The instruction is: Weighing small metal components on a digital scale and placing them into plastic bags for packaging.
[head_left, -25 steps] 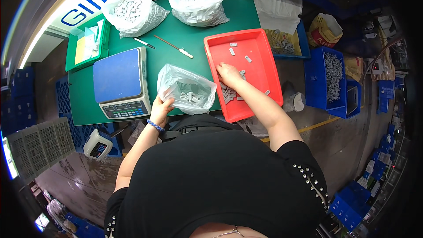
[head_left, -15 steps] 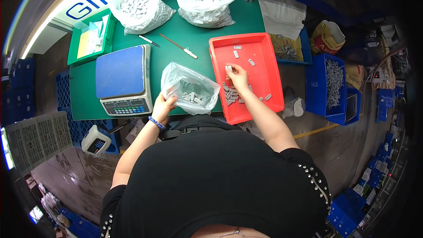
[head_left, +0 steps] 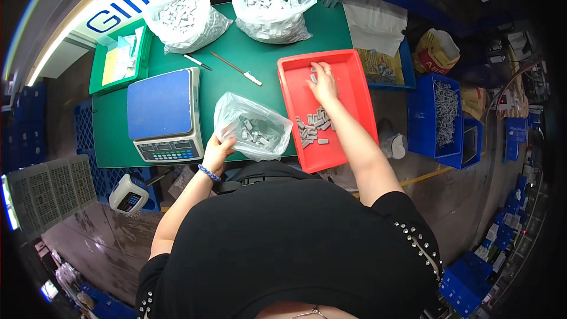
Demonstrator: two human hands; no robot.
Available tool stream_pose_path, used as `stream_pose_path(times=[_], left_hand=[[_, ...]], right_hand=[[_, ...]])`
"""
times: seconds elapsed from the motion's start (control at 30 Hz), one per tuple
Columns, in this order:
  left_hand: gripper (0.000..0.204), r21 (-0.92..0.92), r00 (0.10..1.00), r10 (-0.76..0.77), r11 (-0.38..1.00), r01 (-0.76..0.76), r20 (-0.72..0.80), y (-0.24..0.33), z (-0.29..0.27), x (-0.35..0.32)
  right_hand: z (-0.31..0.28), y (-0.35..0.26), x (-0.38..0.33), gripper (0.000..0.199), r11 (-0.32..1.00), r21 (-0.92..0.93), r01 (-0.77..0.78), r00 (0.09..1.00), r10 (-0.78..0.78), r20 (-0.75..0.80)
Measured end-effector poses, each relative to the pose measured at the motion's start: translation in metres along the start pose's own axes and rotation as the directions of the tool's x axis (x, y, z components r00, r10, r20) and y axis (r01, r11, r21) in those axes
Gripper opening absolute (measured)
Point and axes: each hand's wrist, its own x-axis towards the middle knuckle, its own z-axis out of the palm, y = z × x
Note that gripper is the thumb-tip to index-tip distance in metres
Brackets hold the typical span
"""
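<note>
While the left hand grips the near edge of a clear plastic bag and props its mouth open toward the red tray, the right hand reaches to the tray's far end, fingers curled down onto a few small grey parts; whether any piece is actually pinched cannot be told from this angle. The bag lies just left of the tray, touching its rim, a placing that seems to keep the carry from tray to bag short. A loose heap of the same grey pieces sits at the tray's near end, close beside the bag's opening, and some already lie inside the bag. Further left of the tray stands a counting scale with a blue platform, bare on top (its keypad faces the person). Beyond the tray's far left corner, two slim hand tools lie on the green bench mat, and behind them two large clear sacks bulge with pale parts. A green bin sits well left of the tray, past the scale. Right of the tray, off the bench, blue crates hold more metal pieces, within an arm's swing of the seated worker in the black top.
</note>
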Motion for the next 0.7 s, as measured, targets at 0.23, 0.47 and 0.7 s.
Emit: stream_pose_path(times=[0.23, 0.47, 0.7], left_hand=[[0.043, 0.011, 1.000, -0.012, 1.000, 0.013, -0.011, 0.000, 0.000, 0.004], [0.045, 0.059, 0.998, -0.057, 0.997, 0.055, 0.032, 0.001, -0.002, 0.007], [0.044, 0.055, 0.998, -0.049, 0.997, 0.048, 0.033, 0.000, -0.001, 0.008]], right_hand=[[0.025, 0.041, 0.017, 0.043, 0.989, -0.147, 0.024, 0.982, 0.004, 0.188], [0.022, 0.032, 0.013, 0.032, 0.989, -0.142, 0.030, 0.982, -0.003, 0.187], [0.028, 0.035, 0.002, 0.027, 0.970, -0.138, 0.198, 0.976, -0.182, 0.119]])
